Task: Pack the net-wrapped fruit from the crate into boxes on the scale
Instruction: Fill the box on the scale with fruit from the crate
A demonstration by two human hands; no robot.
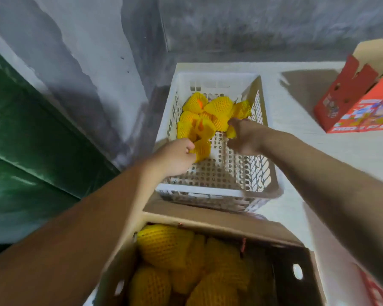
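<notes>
Yellow foam netting marks all the fruit here. The near cardboard box (208,268) is already well filled with wrapped fruit, with open room left along its dark right side. Beyond it the white crate (217,138) holds the remaining fruit (210,111) heaped at its far end, its near floor bare. The left hand (177,156) grips one netted fruit (202,149); the right hand (241,135) pinches a smaller piece (231,131), though blur hides the fingers. Best to lift both straight up, clear of the crate's near rim and the box's raised flap, then lower them gently into the gap
</notes>
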